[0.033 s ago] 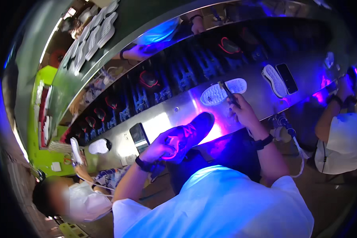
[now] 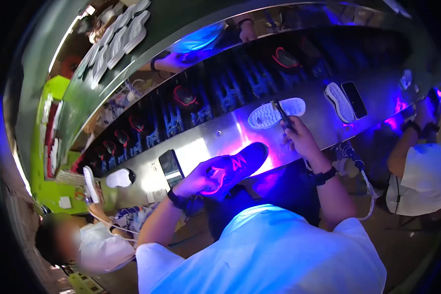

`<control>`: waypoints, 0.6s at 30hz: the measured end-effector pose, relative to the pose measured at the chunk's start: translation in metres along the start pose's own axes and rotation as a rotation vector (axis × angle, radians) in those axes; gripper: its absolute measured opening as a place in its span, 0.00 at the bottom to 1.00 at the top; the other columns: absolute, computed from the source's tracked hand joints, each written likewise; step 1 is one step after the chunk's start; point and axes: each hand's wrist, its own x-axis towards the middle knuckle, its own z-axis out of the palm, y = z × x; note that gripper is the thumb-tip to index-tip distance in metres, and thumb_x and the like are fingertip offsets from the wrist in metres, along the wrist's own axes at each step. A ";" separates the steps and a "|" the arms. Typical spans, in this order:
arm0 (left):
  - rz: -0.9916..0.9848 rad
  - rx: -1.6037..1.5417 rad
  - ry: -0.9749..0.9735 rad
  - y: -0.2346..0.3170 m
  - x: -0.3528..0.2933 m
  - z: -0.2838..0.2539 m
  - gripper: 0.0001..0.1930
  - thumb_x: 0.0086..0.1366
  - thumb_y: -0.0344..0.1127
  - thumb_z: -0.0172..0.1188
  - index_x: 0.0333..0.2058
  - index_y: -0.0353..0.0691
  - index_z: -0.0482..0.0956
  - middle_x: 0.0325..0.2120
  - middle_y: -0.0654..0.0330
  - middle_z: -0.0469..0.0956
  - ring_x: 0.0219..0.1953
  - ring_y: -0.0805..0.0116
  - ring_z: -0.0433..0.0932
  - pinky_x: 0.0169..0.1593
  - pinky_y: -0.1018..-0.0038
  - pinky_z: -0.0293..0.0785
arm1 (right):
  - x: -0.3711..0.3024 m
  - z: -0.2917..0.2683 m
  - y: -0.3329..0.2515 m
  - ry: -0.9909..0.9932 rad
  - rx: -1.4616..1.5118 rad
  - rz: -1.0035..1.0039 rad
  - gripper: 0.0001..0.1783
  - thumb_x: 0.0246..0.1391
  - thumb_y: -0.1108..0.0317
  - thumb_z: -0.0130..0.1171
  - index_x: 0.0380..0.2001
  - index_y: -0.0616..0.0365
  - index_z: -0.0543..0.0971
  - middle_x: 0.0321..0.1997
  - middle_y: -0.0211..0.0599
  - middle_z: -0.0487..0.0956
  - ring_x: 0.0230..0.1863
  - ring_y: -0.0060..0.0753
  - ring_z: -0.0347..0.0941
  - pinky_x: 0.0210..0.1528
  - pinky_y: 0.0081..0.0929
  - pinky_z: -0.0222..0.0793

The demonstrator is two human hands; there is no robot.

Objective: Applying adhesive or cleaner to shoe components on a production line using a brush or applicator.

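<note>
My left hand (image 2: 198, 181) is closed round the heel and collar of a dark shoe upper (image 2: 248, 160) with glowing pink-red trim, its toe pointing right and away from me under purple light. Nearer the right side, my right hand (image 2: 299, 138) grips a dark-handled brush (image 2: 283, 114). The brush's tip lies over a white shoe sole (image 2: 264, 115), which rests on the metal ledge (image 2: 220, 134); whether they touch, I cannot tell.
Beyond the ledge runs a dark conveyor (image 2: 225, 93) bearing several shoe uppers. Phones (image 2: 354, 100) (image 2: 170, 165) and more soles (image 2: 339, 101) (image 2: 120, 178) lie along the ledge. Co-workers sit left (image 2: 105, 247) and right (image 2: 419, 176); cables (image 2: 370, 193) hang at the right.
The shoe upper's toe has shifted slightly right and toward me in the picture. The brush stays over the sole. At the left, the co-worker's hand and sole sit a little further left.
</note>
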 end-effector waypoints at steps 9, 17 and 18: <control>0.371 1.283 -0.122 0.012 0.058 0.065 0.32 0.49 0.49 0.66 0.55 0.46 0.76 0.38 0.52 0.80 0.42 0.56 0.80 0.48 0.62 0.73 | -0.082 0.026 -0.030 0.354 -0.408 -0.288 0.26 0.62 0.73 0.58 0.63 0.59 0.71 0.36 0.29 0.80 0.28 0.16 0.72 0.26 0.15 0.63; 0.600 1.566 0.030 0.030 0.044 0.048 0.46 0.42 0.44 0.73 0.60 0.30 0.66 0.44 0.49 0.78 0.42 0.52 0.80 0.48 0.63 0.75 | -0.121 0.033 -0.053 0.339 -0.366 -0.324 0.20 0.57 0.79 0.61 0.54 0.67 0.78 0.39 0.34 0.82 0.35 0.21 0.77 0.42 0.20 0.73; 0.664 1.443 0.172 0.045 0.026 0.042 0.47 0.42 0.42 0.74 0.61 0.31 0.65 0.46 0.50 0.78 0.44 0.52 0.80 0.50 0.62 0.75 | -0.120 0.037 -0.054 0.331 -0.322 -0.331 0.20 0.56 0.80 0.63 0.53 0.67 0.79 0.39 0.35 0.82 0.35 0.22 0.77 0.42 0.20 0.73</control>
